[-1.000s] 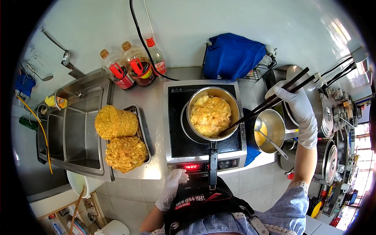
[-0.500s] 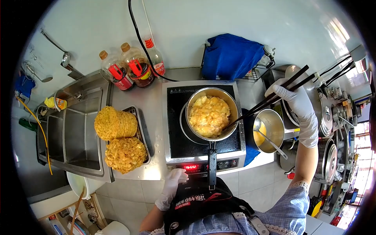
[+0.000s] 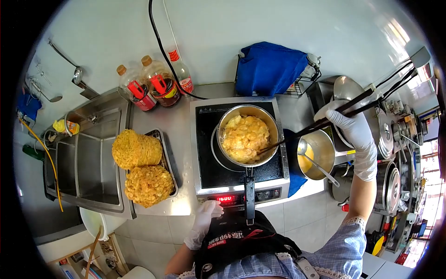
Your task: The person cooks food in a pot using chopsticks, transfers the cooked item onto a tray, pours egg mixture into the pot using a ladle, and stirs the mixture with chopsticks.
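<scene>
Gloved in white, my right hand [image 3: 354, 124] is closed around a pair of long dark chopsticks [image 3: 320, 124]. Their tips reach into a steel saucepan [image 3: 276, 135] and touch the lower right edge of a golden, lumpy fried cake [image 3: 244, 137]. The saucepan rests on an induction cooker [image 3: 204, 160], its black handle pointing toward me. My left hand [image 3: 205, 219], also gloved, is empty beside the cooker's lit control panel, with its fingers stretched out. Right of the cooker sits a steel bowl [image 3: 326, 148] of yellow liquid with a ladle [image 3: 320, 166] in it.
Stacked golden fried cakes [image 3: 147, 185] stand on a rack tray [image 3: 173, 179] left of the cooker. Beyond them is a steel sink [image 3: 97, 162]. Sauce bottles [image 3: 160, 86] and a blue cloth [image 3: 272, 69] over a wire rack line the wall. Lidded pots [image 3: 392, 186] crowd the right.
The chopsticks' tips have shifted slightly left against the cake, and my right hand has lowered a little. The cake has turned or shifted slightly in the saucepan. My left hand stays put.
</scene>
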Tool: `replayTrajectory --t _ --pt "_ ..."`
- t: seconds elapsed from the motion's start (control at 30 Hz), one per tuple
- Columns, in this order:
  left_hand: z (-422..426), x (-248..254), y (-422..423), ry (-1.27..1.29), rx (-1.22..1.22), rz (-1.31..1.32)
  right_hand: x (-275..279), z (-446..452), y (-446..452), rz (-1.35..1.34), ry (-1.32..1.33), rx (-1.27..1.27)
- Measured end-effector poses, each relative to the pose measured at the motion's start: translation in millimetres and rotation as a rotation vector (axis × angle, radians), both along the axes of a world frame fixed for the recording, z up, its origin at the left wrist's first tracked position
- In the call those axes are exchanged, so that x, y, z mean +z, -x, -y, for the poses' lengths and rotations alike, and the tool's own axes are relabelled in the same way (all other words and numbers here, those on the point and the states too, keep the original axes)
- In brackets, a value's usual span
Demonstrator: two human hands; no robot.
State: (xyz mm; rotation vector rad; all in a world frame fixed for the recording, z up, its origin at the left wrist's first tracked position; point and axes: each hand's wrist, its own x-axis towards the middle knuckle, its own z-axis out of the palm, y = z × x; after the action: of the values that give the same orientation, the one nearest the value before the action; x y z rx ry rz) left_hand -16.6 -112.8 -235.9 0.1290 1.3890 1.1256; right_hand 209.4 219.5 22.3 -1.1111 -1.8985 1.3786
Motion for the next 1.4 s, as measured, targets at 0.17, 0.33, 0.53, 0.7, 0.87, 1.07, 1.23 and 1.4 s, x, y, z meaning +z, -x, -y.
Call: replayTrajectory --t 0.17,0.33,0.53,0.7,0.87,1.07,1.23,1.4 --pt "1 0 1 0.012 0.007 0.003 2 10 -8 0.047 -0.042 0.004" --pt "3 -1 0 0.004 0.005 -0.008 21 16 -1 -0.094 0.044 0.020" --pt "4 -2 0 -0.008 0.001 -0.024 0 4 -1 0.032 -0.020 0.036" --pt "6 -6 1 -0.010 -0.003 -0.012 -7 1 -2 0.086 -0.044 0.055" --pt "5 -1 1 0.002 -0.001 -0.003 20 14 -1 -0.080 0.060 0.011" --pt "4 -2 1 -0.005 -0.013 0.002 3 10 -10 -0.015 -0.061 0.043" --pt "3 0 0 0.006 -0.022 -0.003 -11 12 -7 0.092 0.011 0.000" --pt "3 2 1 0.010 -0.022 -0.010 10 19 -11 -0.098 0.063 -0.042"
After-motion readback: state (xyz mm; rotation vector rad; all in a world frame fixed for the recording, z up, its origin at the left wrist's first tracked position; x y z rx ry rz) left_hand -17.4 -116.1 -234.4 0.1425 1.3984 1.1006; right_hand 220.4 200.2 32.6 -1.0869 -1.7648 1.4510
